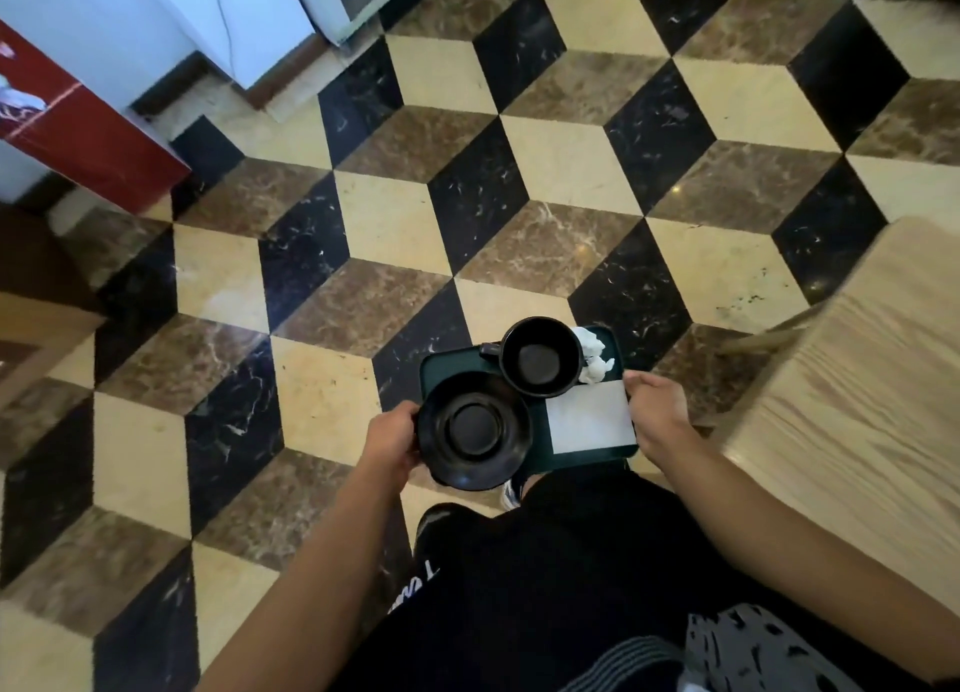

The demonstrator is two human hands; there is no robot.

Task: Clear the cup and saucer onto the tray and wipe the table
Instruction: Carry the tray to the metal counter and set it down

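A dark green tray [448, 368] is held level above the floor in front of my legs. On it stand a black cup [541, 357] at the far side and a black saucer [474, 429] at the near left, overhanging the tray's edge. A crumpled white tissue [592, 354] lies at the far right corner and a flat white cloth [591, 417] at the near right. My left hand [390, 439] grips the tray's left edge beside the saucer. My right hand [658, 409] grips the right edge.
A light wooden table [862, 379] stands close on the right. The floor is a cube-pattern marble of black, brown and cream tiles. A red box [83, 135] and white cabinets [244, 20] are at the far left. A wooden edge [31, 338] shows at the left.
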